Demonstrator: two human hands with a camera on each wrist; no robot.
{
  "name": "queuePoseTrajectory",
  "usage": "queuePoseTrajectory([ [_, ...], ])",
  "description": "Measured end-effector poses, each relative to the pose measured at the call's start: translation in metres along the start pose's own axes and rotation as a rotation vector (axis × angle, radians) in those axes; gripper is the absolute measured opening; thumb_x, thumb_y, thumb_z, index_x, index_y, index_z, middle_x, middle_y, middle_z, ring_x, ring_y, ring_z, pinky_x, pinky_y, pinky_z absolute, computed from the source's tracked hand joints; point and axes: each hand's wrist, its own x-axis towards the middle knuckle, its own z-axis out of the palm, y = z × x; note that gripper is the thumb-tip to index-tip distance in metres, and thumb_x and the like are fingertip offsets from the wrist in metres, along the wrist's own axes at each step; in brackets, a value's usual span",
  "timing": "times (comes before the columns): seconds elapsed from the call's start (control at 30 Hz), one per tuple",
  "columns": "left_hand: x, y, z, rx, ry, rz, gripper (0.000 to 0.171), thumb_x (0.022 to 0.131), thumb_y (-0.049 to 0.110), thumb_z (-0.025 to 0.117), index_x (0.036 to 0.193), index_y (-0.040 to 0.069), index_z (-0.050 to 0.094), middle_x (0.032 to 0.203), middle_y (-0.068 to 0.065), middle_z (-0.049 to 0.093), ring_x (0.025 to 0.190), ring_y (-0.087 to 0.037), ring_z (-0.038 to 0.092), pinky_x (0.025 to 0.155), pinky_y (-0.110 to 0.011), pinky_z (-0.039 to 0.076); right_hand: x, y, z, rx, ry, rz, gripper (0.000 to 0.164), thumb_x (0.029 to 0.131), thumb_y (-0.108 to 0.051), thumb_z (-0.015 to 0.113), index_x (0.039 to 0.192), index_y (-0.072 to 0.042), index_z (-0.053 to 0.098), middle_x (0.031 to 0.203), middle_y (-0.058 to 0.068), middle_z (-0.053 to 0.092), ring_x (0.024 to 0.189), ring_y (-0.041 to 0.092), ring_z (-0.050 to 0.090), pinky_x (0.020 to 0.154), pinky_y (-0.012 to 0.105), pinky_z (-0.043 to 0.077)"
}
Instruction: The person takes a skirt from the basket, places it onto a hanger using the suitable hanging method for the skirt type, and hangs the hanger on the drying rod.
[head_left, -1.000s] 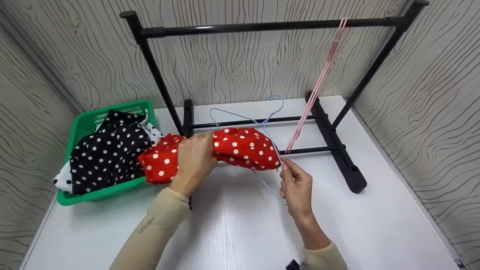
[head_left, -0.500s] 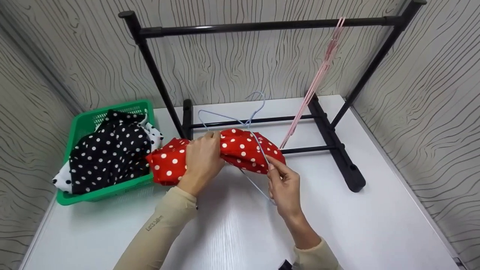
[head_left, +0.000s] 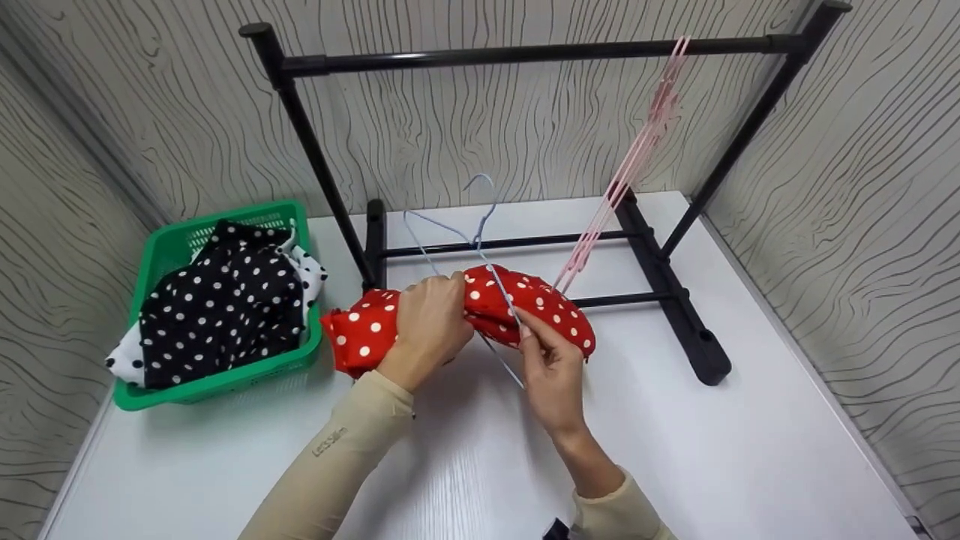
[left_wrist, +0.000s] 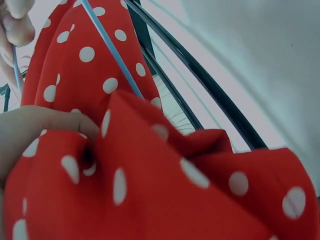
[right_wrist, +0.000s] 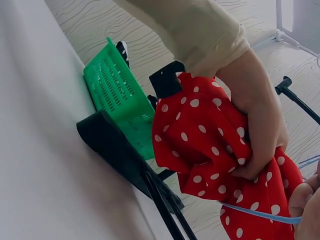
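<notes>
A red cloth with white dots (head_left: 364, 330) is bunched in my left hand (head_left: 433, 322), whose fingers wrap around its middle. One end of the cloth passes through a light blue wire hanger (head_left: 478, 238) and sticks out to the right of it. My right hand (head_left: 553, 375) pinches the hanger's right side between thumb and fingertips. In the left wrist view the hanger wire (left_wrist: 112, 47) crosses over the cloth (left_wrist: 150, 175). The right wrist view has the wire (right_wrist: 260, 214) running to the right hand (right_wrist: 307, 200), with the left hand (right_wrist: 260, 125) gripping above.
A green basket (head_left: 225, 384) on the left holds black-and-white dotted cloths (head_left: 217, 307). Behind the hands stands a black rack (head_left: 480, 55). Pink hangers (head_left: 637, 157) hang from the right of its top bar. Patterned walls enclose the white table (head_left: 712, 465).
The hanger and right hand have moved left, while the left hand and the red cloth have moved right. More cloth now extends past the hanger's right side.
</notes>
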Motion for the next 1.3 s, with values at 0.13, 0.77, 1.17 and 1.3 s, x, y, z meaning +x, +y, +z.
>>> queuePoseTrajectory([
  [0.13, -0.002, 0.001, -0.003, -0.006, -0.057, 0.054, 0.045, 0.076, 0.026, 0.086, 0.110, 0.003, 0.067, 0.100, -0.014, 0.074, 0.089, -0.031, 0.071, 0.080, -0.046, 0.060, 0.002, 0.000, 0.000, -0.030, 0.029, -0.031, 0.035, 0.101, -0.001, 0.060, 0.134, -0.009, 0.068, 0.136, 0.010, 0.064, 0.115, 0.027, 0.064, 0.090, 0.034, 0.058],
  [0.77, -0.007, 0.005, 0.004, -0.131, -0.018, 0.114, 0.070, 0.074, 0.038, 0.090, 0.128, 0.004, 0.062, 0.120, -0.015, 0.059, 0.091, -0.029, 0.072, 0.081, -0.045, 0.061, 0.011, -0.009, -0.005, -0.113, 0.037, -0.171, 0.033, 0.102, 0.000, 0.059, 0.132, -0.007, 0.069, 0.083, 0.006, 0.070, 0.061, 0.014, 0.050, 0.053, 0.020, 0.045],
  [1.17, -0.007, 0.004, -0.002, -0.184, -0.143, 0.100, 0.080, 0.075, 0.045, 0.089, 0.141, 0.011, 0.058, 0.136, -0.016, 0.052, 0.102, -0.030, 0.070, 0.086, -0.048, 0.060, 0.009, -0.017, -0.005, -0.141, -0.033, -0.224, 0.033, 0.102, -0.001, 0.058, 0.133, -0.009, 0.069, 0.063, -0.002, 0.054, 0.052, 0.015, 0.041, 0.046, 0.024, 0.036],
  [1.3, -0.008, 0.003, -0.004, -0.227, -0.227, 0.121, 0.085, 0.078, 0.051, 0.086, 0.146, 0.012, 0.054, 0.140, -0.014, 0.047, 0.107, -0.030, 0.067, 0.089, -0.048, 0.059, 0.010, -0.020, -0.007, -0.148, -0.031, -0.214, 0.033, 0.102, -0.001, 0.059, 0.133, -0.008, 0.069, 0.068, 0.001, 0.061, 0.053, 0.014, 0.042, 0.047, 0.023, 0.036],
])
